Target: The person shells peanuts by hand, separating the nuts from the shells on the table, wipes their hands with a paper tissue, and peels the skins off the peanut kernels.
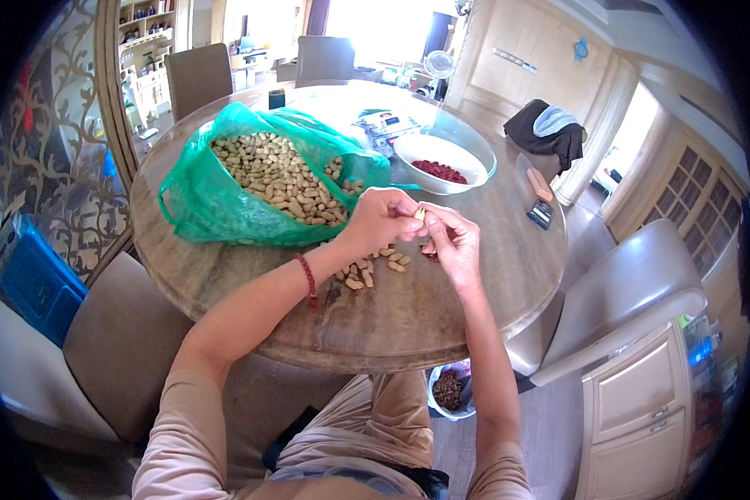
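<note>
My left hand (382, 220), with a red beaded bracelet on its wrist, and my right hand (456, 247) meet above the round table (392, 321). Their fingertips pinch a pale peanut (420, 214) between them. Small dark red bits (429, 248) show beside my right fingers; whether they are held or lie on the table I cannot tell. Under my left hand, several unshelled peanuts (354, 283) are scattered on the tabletop. Behind it lies an open green plastic bag (193, 196) full of unshelled peanuts (267, 171). A white bowl (468, 152) beyond my hands contains red-skinned kernels (439, 172).
A clear plastic package (383, 127) and a dark jar (277, 99) stand farther back. At the table's right edge lie a dark phone-like object (540, 215) and a pinkish-brown item (539, 184). A lined bin (450, 392) with shells sits below the near edge. Chairs (617, 283) surround the table.
</note>
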Tool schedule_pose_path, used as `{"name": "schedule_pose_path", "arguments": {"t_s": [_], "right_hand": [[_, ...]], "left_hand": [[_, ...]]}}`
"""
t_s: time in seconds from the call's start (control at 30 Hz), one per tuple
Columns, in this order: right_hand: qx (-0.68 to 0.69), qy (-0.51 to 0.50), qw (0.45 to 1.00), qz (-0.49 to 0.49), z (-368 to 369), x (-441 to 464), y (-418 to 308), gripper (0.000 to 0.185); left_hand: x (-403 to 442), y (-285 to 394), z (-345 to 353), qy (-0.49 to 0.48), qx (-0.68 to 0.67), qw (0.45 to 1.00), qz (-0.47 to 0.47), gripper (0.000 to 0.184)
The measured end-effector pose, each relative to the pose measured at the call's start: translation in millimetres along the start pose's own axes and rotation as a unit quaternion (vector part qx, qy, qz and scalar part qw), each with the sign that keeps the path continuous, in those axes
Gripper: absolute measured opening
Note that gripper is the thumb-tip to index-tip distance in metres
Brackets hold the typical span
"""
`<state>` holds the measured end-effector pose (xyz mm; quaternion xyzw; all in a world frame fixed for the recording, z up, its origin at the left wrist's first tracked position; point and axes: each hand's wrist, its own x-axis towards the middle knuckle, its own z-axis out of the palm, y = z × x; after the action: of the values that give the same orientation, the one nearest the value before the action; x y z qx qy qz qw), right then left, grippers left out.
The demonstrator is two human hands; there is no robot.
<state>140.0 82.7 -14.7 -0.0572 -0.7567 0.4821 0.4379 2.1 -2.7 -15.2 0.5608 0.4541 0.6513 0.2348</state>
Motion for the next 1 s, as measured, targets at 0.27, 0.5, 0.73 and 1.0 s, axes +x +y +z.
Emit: {"name": "schedule_pose_path", "arguments": {"t_s": [0.27, 0.5, 0.73, 1.0], "right_hand": [[-0.05, 0.006, 0.998, -0.032, 0.1, 2.0, 7.3, 0.016], [0.064, 0.039, 0.99, 0.116, 7.0, 3.1, 19.9, 0.015], [0.128, 0.024, 0.975, 0.178, 4.0, 3.4, 24.6, 0.015], [0.3, 0.066, 0.916, 0.258, 5.4, 2.7, 27.5, 0.023]], "left_hand": [[-0.3, -8.1, 0.6, 0.028, 0.029, 0.999, -0.024, 0.01], [-2.6, -11.9, 1.7, 0.09, -0.04, 0.986, -0.134, 0.019], [-0.8, -19.1, -5.3, 0.071, -0.076, 0.982, -0.16, 0.024], [-2.1, -16.2, 3.1, 0.061, 0.289, 0.943, 0.155, 0.014]]}}
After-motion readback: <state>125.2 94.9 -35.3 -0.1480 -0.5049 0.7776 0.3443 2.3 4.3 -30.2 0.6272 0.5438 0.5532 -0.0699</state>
